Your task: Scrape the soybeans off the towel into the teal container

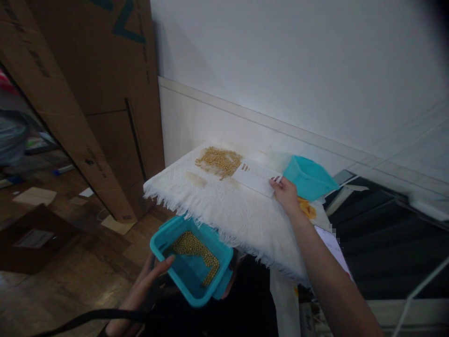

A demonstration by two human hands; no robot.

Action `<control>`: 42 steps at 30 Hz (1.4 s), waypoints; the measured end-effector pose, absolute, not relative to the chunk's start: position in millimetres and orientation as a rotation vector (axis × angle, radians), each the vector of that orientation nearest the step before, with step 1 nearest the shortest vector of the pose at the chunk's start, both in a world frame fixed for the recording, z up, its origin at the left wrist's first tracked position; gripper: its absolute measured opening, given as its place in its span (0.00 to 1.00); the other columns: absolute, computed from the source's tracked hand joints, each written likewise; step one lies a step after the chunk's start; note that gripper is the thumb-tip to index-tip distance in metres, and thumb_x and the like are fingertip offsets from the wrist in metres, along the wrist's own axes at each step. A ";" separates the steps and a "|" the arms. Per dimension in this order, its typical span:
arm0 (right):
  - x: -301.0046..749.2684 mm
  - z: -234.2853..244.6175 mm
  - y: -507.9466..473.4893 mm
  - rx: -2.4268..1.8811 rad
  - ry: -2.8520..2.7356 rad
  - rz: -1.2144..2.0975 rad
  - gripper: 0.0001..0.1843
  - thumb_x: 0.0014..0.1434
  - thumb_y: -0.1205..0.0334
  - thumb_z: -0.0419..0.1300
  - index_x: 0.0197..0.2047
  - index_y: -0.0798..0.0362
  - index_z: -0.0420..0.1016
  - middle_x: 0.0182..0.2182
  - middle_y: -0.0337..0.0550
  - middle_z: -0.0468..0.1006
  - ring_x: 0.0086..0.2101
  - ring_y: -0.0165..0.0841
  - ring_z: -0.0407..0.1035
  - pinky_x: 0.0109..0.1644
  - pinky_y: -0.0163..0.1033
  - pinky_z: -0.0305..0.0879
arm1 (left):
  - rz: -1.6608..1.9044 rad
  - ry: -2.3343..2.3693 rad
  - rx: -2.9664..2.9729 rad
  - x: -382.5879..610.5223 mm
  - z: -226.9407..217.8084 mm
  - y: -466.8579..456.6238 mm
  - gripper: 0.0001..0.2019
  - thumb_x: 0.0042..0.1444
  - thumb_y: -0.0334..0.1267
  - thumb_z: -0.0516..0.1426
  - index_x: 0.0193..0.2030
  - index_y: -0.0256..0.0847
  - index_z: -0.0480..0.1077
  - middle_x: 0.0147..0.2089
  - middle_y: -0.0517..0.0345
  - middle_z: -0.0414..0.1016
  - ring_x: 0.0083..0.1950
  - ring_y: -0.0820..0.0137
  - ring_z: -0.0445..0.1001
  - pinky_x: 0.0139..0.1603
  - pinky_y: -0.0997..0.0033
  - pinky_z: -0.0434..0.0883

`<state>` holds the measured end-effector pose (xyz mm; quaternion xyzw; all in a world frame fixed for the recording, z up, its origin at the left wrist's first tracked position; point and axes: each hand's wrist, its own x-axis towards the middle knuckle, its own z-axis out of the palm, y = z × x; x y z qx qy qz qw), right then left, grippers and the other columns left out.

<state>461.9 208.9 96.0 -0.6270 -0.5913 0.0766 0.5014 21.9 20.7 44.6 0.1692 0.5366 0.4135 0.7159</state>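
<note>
Cardboard box cut off above; marks on card indistinct.

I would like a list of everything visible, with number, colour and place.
cloth: 1, white, centre
loose beans: 1 pile, tan, on cloth
card: 1, white, beside pile
upper tub: 1, turquoise, cloth's far right
lower tub: 1, turquoise, below cloth's near edge
tub beans: 1 batch, yellowish, in lower tub
large box: 1, brown, upper left
small box: 1, brown, lower left
screen: 1, pale, right
wall: 1, white, back
floor: 1, brown, left
other items: too unclear
left grip: 1, bare, on lower tub
right grip: 1, bare, on card
</note>
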 end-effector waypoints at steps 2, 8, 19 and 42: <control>461.9 94.7 211.7 -1.513 -1.418 0.214 0.21 0.53 0.42 0.64 0.37 0.52 0.79 0.30 0.42 0.81 0.32 0.38 0.72 0.38 0.41 0.67 | 0.918 1.183 0.351 21.2 46.2 21.2 0.48 0.53 0.46 0.71 0.76 0.61 0.52 0.66 0.41 0.76 0.55 0.46 0.84 0.50 0.44 0.82; 460.8 92.9 213.1 -1.478 -1.422 0.271 0.22 0.53 0.39 0.66 0.37 0.51 0.79 0.30 0.42 0.81 0.33 0.39 0.73 0.37 0.41 0.68 | 0.901 1.202 0.340 19.3 46.4 22.2 0.50 0.53 0.46 0.71 0.77 0.60 0.49 0.67 0.40 0.74 0.54 0.47 0.84 0.51 0.44 0.82; 449.6 96.4 216.2 -1.457 -1.440 0.344 0.24 0.51 0.38 0.65 0.38 0.52 0.78 0.31 0.42 0.81 0.31 0.36 0.71 0.34 0.39 0.66 | 0.898 1.175 0.359 23.2 41.6 20.1 0.49 0.52 0.49 0.71 0.76 0.64 0.50 0.69 0.41 0.73 0.55 0.46 0.83 0.51 0.42 0.81; 383.5 103.1 141.9 -1.496 -1.619 0.178 0.14 0.62 0.49 0.58 0.35 0.49 0.77 0.24 0.35 0.74 0.27 0.33 0.67 0.32 0.36 0.60 | 0.888 1.182 0.336 22.2 43.3 22.3 0.49 0.51 0.45 0.72 0.76 0.58 0.52 0.69 0.40 0.73 0.55 0.46 0.84 0.50 0.43 0.82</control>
